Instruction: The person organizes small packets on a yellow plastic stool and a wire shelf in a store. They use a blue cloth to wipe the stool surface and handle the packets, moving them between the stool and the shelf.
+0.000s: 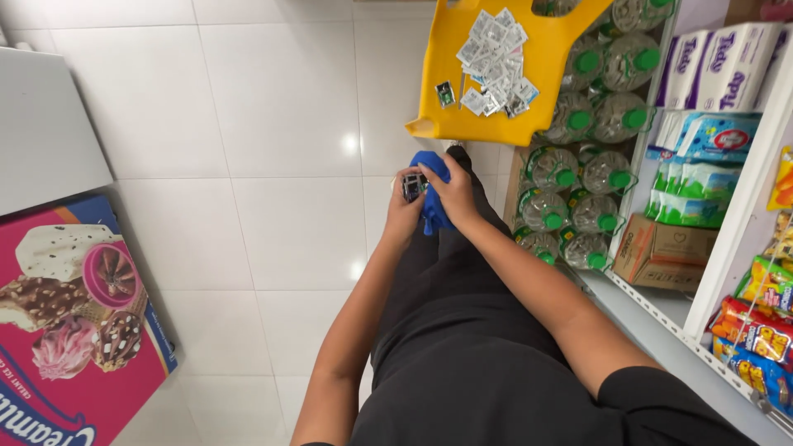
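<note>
My left hand (404, 204) holds a small stack of dark sachets (412, 184) in its fingers. My right hand (453, 192) presses a blue cloth (431, 163) against those sachets, and the cloth hangs down between both hands. Both hands are held over my knee, just below a yellow plastic stool (462, 83). Its seat carries a pile of several small silver and white sachets (496, 59), with one dark sachet (445, 93) lying apart at the left.
Large green-capped water bottles (607, 169) are stacked on the floor at the right. Shelves (686, 347) hold tissue rolls (717, 62), packets, snacks and a cardboard box (661, 252). An ice cream freezer (74, 330) stands at the left on white floor tiles (273, 165).
</note>
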